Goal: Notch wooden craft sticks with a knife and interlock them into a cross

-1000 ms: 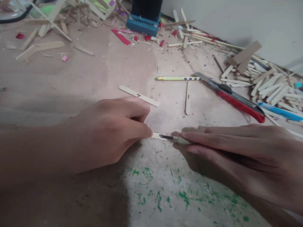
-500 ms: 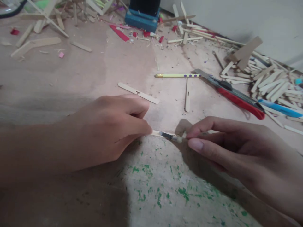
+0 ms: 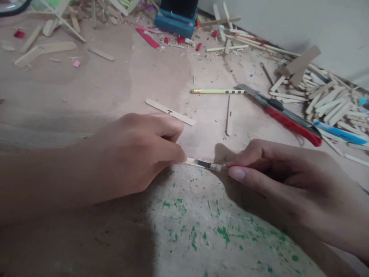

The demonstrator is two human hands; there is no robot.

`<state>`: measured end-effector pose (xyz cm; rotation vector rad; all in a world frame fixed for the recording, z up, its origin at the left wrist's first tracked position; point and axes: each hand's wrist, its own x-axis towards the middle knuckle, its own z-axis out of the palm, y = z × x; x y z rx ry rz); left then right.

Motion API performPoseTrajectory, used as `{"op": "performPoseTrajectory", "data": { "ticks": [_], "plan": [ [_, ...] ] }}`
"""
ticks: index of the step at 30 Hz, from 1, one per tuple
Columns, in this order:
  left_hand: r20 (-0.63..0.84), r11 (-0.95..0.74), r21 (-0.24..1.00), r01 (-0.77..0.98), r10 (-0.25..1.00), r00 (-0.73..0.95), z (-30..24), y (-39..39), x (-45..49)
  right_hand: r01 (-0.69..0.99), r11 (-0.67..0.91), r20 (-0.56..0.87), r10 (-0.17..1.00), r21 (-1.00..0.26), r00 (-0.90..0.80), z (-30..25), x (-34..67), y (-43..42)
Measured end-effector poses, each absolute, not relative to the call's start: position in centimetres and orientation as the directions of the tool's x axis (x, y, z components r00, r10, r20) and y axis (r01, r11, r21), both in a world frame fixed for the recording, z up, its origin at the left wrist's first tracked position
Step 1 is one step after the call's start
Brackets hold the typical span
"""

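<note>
My left hand (image 3: 135,157) is closed, its fingertips pinning a pale wooden craft stick (image 3: 190,161) flat on the worn board. My right hand (image 3: 288,184) pinches a small craft knife (image 3: 211,166) between thumb and forefinger; the dark blade lies along the stick, right beside my left fingertips. Most of the stick is hidden under my left hand.
A notched stick (image 3: 170,112) and a thin stick (image 3: 228,117) lie just beyond my hands. Farther back are a yellow dotted pencil (image 3: 217,91), a red utility knife (image 3: 285,117), a blue pen (image 3: 340,133), a heap of sticks (image 3: 331,102) and a blue block (image 3: 175,24).
My right fingers, stretched flat over the knife a second ago, have curled into a pinch on its handle. The left hand has stayed put on the stick.
</note>
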<state>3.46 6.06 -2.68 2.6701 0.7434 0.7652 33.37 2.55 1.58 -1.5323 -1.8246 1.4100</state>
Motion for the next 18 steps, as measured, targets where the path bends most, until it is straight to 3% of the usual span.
{"op": "performPoseTrajectory", "data": {
  "ticks": [6, 12, 18],
  "plan": [
    [0.384, -0.836, 0.368, 0.406, 0.535, 0.753, -2.5, 6.0, 3.3, 0.563, -0.042, -0.296, 0.881, -0.826, -0.369, 1.7, 33.2, 2.6],
    [0.424, -0.847, 0.381, 0.372, 0.517, 0.743, -2.9, 6.0, 3.3, 0.667, 0.209, -0.188, 0.861, -0.716, -0.472, 1.8, 34.0, 2.6],
    [0.41, -0.828, 0.41, 0.382, 0.542, 0.734, -2.9, 6.1, 3.4, 0.626, 0.234, -0.144, 0.859, -0.744, -0.492, 0.8, 34.6, 2.2]
  ]
}}
